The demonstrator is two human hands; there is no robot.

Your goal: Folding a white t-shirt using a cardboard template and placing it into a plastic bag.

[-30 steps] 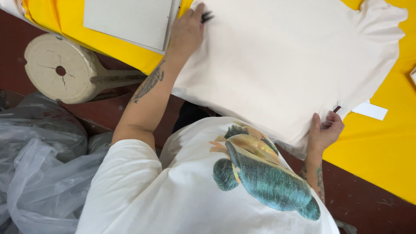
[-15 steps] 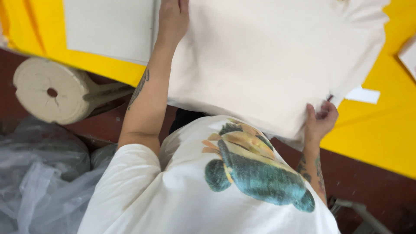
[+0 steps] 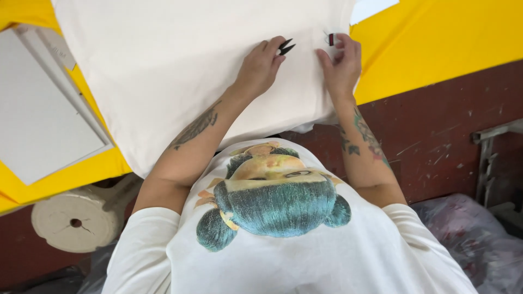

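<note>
Cream T-shirt (image 3: 180,71) spread flat on the yellow desk (image 3: 436,38), lower edge spilling off the near side toward the body. Soft and light by the look of it: limp cloth, no stiffness, likely to wrinkle or slide on the smooth yellow surface if pulled from one corner. Best taken at the hem or pinned flat under the palms (both hands already pressed down near the same edge). Plain, unprinted, pale off-white, a few shallow folds near the overhanging edge.

Left hand (image 3: 260,68) resting on the cloth, grip closed around small black thread snips (image 3: 284,47), blades poking out past the fingers toward the right. Right hand (image 3: 340,65) just beside, fingers pressing the fabric next to a small red-and-black tag (image 3: 330,39); whether actually pinching the tag, cannot tell. Grey board (image 3: 43,109) lying on the desk well to the left, partly under the shirt's edge.
</note>
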